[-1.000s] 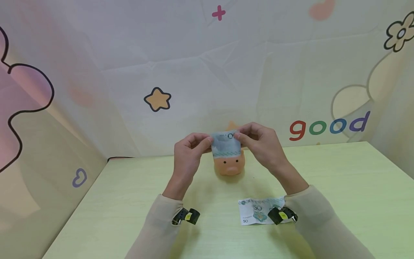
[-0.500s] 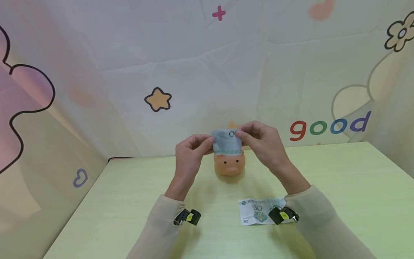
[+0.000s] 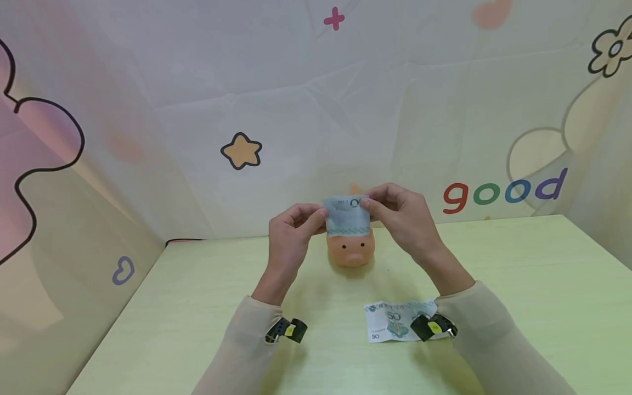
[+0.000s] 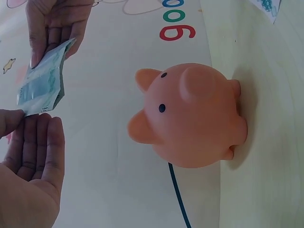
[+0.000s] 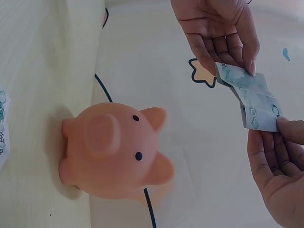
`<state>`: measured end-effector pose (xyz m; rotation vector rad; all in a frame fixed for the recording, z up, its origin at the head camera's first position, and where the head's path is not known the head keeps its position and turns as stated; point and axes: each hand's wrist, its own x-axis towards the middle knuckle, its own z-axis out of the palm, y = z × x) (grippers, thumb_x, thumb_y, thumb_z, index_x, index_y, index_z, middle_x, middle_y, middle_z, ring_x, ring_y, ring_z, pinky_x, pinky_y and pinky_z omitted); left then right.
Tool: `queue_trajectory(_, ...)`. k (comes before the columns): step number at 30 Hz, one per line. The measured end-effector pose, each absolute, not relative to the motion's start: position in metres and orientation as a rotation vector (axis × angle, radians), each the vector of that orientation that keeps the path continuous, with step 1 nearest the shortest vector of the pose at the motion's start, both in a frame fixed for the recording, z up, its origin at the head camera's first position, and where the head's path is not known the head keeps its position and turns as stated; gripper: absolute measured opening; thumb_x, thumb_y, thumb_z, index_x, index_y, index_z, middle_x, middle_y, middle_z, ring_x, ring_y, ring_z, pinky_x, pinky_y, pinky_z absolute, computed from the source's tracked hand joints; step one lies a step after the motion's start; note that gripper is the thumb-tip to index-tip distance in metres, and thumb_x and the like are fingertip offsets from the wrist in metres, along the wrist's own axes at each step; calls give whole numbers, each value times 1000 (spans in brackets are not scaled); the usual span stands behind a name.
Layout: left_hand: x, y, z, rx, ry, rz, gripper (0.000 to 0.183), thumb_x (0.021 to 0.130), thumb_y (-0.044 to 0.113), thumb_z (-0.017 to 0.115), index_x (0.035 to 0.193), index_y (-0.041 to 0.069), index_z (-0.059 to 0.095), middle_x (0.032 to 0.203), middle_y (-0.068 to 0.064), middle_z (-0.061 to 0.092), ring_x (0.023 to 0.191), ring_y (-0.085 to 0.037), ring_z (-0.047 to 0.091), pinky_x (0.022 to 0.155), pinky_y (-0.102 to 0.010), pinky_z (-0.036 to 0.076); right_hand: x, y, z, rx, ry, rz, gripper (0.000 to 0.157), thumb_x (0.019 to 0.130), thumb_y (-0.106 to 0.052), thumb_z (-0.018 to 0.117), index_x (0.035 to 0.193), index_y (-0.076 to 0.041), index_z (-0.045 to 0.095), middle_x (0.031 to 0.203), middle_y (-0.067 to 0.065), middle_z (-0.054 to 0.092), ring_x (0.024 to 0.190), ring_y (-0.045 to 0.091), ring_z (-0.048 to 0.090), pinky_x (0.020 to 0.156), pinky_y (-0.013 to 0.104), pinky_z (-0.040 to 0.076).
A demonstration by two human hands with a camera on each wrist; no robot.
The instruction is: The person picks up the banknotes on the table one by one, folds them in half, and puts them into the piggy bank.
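One pig (image 3: 351,254), one flat note (image 3: 390,326); left hand (image 3: 290,241) and right hand (image 3: 408,227) fingers pinch one folded note (image 3: 348,220), a bit higher now.

Paper, plastic and cloth surfaces looked mostly matt.
The folded blue-green paper banknote (image 3: 348,218) was creased; the round orange plastic-looking pig (image 5: 118,156) was smooth; the flat pale-yellow wood-look tabletop (image 3: 197,307) was faintly grained; the pastel printed cloth-like backdrop (image 3: 296,131) was wrinkled.

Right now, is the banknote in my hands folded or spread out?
Folded: the banknote shows layered edges in both wrist views and looks shorter than the other note on the table.
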<state>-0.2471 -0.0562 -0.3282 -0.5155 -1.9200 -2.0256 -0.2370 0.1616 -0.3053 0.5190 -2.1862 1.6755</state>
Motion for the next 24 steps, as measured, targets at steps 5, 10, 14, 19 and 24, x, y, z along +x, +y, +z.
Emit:
queue_trajectory(5, -248, -56, -330, -503, -1924, -2060, 15, 100, 7, 75, 108, -6, 76, 98, -12, 75, 83, -17, 75, 85, -34, 64, -237, 162, -305, 524, -2173, 1682, 19, 104, -9, 70, 115, 7, 70, 107, 18, 73, 93, 20, 73, 87, 25, 61)
queue_trajectory(10, -249, -56, -331, -495, -1927, -2080, 14, 99, 4, 74, 107, -7, 76, 95, -11, 75, 81, -15, 75, 84, -33, 64, -237, 163, -304, 522, -2163, 1693, 19, 104, -9, 71, 115, 7, 70, 108, 18, 73, 93, 20, 73, 88, 26, 61)
queue_trajectory(14, -249, -56, -331, -501, -1934, -2072, 13, 99, 3, 74, 106, -7, 76, 94, -11, 75, 80, -15, 76, 85, -33, 64, -237, 163, -304, 514, -2167, 1689, 19, 104, -9, 71, 115, 6, 70, 109, 18, 73, 94, 20, 73, 88, 25, 61)
queue_trajectory(19, -249, -55, -331, -520, -1955, -2021, 12, 100, 4, 73, 105, -7, 76, 95, -12, 74, 80, -15, 74, 84, -32, 64, -237, 164, -304, 511, -2167, 1687, 19, 104, -9, 71, 115, 6, 70, 108, 18, 73, 93, 20, 73, 88, 25, 61)
queue_trajectory(24, -248, -56, -331, -521, -1955, -2036, 13, 100, 4, 73, 106, -7, 76, 95, -11, 74, 80, -16, 74, 83, -32, 64, -237, 163, -304, 502, -2157, 1700, 19, 104, -9, 71, 114, 7, 70, 107, 19, 74, 92, 18, 73, 87, 25, 61)
